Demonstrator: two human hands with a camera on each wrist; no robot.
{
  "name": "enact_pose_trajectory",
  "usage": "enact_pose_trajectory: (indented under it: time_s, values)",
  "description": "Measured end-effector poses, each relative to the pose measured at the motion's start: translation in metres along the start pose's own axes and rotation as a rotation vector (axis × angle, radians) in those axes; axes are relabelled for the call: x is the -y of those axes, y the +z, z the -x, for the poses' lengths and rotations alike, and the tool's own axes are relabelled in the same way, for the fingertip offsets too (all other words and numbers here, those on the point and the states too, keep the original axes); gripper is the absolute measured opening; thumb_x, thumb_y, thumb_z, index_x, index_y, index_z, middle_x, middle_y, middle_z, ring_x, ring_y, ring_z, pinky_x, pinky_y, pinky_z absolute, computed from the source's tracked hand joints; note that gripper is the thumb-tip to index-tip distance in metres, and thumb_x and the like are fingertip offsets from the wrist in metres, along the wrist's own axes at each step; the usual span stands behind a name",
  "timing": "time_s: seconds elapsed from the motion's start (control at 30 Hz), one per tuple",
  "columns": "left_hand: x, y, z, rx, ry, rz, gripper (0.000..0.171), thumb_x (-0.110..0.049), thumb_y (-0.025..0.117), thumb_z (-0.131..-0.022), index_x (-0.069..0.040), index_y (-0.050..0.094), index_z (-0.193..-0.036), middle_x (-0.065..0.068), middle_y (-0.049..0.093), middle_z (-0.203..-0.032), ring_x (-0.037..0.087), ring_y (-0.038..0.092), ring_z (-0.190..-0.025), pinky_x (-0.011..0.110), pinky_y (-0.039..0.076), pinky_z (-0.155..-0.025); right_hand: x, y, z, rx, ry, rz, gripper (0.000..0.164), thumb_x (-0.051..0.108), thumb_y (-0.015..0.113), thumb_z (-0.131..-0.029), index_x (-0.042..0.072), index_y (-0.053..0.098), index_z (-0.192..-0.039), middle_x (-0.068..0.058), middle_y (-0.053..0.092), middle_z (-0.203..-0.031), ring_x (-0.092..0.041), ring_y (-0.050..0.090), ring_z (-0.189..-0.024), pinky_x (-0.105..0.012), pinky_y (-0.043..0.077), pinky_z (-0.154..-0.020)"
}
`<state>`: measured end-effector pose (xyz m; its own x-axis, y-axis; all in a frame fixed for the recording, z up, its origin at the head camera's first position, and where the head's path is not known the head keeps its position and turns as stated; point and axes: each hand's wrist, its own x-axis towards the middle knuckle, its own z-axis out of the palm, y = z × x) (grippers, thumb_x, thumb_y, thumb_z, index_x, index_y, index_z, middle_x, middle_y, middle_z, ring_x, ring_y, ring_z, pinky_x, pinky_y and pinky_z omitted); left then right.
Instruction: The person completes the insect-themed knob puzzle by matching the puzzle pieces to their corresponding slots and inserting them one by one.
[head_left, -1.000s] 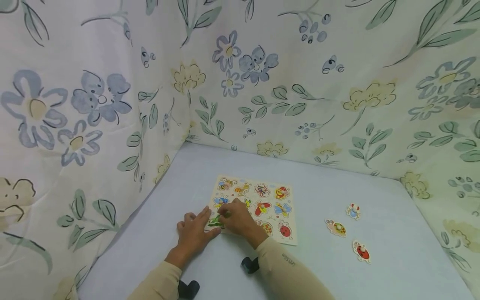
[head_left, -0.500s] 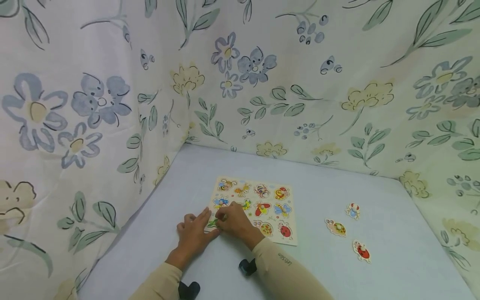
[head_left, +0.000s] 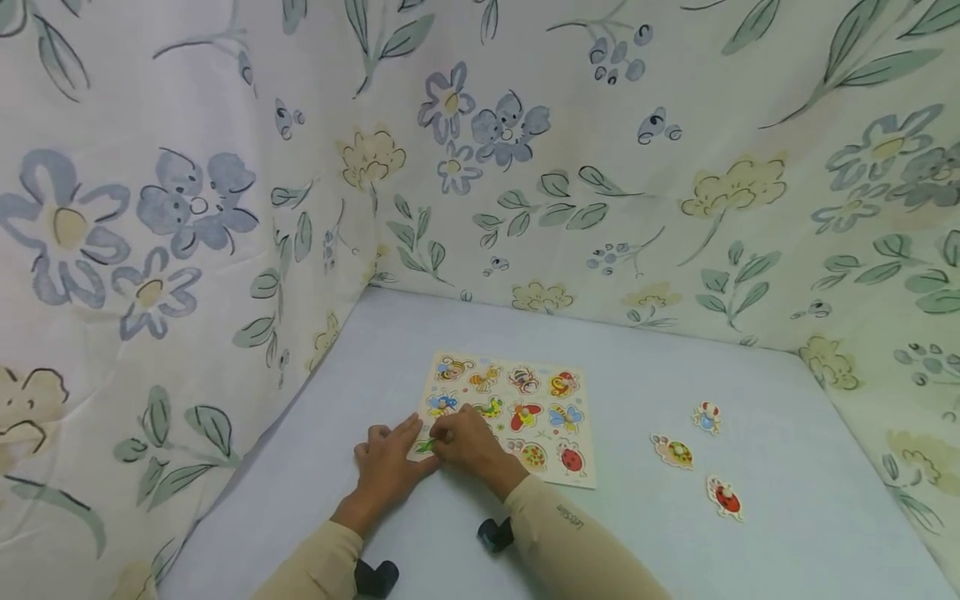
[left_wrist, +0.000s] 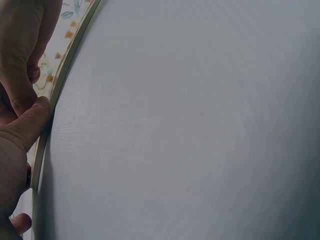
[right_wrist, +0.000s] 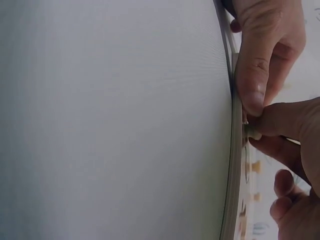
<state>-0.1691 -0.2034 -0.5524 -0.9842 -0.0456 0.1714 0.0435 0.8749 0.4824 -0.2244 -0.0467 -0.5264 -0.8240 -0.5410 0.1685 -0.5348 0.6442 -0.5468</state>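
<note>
A pale puzzle board [head_left: 588, 468] carries several colourful insect pieces. At its near left corner, my right hand [head_left: 474, 443] pinches the knob [right_wrist: 254, 134] of a green insect puzzle piece [head_left: 425, 447] between thumb and finger. The piece is partly hidden under the fingers. My left hand [head_left: 390, 467] rests on the same corner, fingers along the left side and thumb at the near edge. In the left wrist view, the left thumb [left_wrist: 35, 120] lies against the board's edge, close to the right hand's fingertips.
Three loose pieces lie on the pale table [head_left: 637, 533] right of the board: a blue and red bug [head_left: 707, 419], a yellow-green piece [head_left: 673, 452] and a red ladybug [head_left: 725, 497]. Floral fabric [head_left: 570, 250] hangs behind and at both sides.
My right hand has shifted slightly left with its pinch on the green piece, then stayed almost still. The left hand has kept its place on the corner.
</note>
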Motion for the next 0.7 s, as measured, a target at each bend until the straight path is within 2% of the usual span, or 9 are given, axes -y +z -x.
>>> enact_pose_trajectory:
  time_s: [0.27, 0.37, 0.47, 0.7]
  values:
    - [-0.001, -0.003, 0.001, 0.001, 0.014, 0.011, 0.076, -0.051, 0.077, -0.077, -0.010, 0.055, -0.137, 0.002, 0.045, -0.146, 0.034, 0.039, -0.112, 0.051, 0.025, -0.081, -0.002, 0.003, 0.002, -0.025, -0.022, 0.002, 0.014, 0.015, 0.077, -0.079, 0.019, 0.077, -0.092, 0.016, 0.065, -0.082, -0.008, 0.045, -0.076, -0.023, 0.037, -0.065]
    - [-0.001, -0.002, 0.003, 0.006, 0.008, 0.039, 0.078, -0.053, 0.077, -0.076, -0.011, 0.054, -0.138, 0.000, 0.044, -0.147, 0.032, 0.039, -0.110, 0.051, 0.024, -0.081, -0.004, -0.002, 0.005, -0.042, -0.029, -0.030, 0.014, 0.018, 0.077, -0.080, 0.017, 0.076, -0.094, 0.015, 0.066, -0.084, -0.008, 0.046, -0.075, -0.023, 0.037, -0.065]
    - [-0.001, -0.003, 0.002, 0.012, 0.011, 0.061, 0.080, -0.052, 0.078, -0.075, -0.011, 0.053, -0.139, 0.000, 0.045, -0.147, 0.031, 0.038, -0.107, 0.050, 0.023, -0.080, -0.010, -0.012, 0.008, -0.086, -0.027, -0.065, 0.013, 0.020, 0.076, -0.082, 0.016, 0.076, -0.094, 0.013, 0.067, -0.086, -0.009, 0.048, -0.075, -0.024, 0.039, -0.065]
    - [-0.002, -0.003, -0.002, 0.059, -0.003, 0.079, 0.083, -0.047, 0.080, -0.075, -0.012, 0.048, -0.143, 0.001, 0.043, -0.148, 0.032, 0.036, -0.111, 0.050, 0.021, -0.082, -0.034, -0.051, 0.023, -0.222, 0.054, -0.153, 0.016, 0.021, 0.075, -0.085, 0.011, 0.075, -0.098, 0.009, 0.070, -0.092, -0.015, 0.057, -0.085, -0.032, 0.045, -0.073]
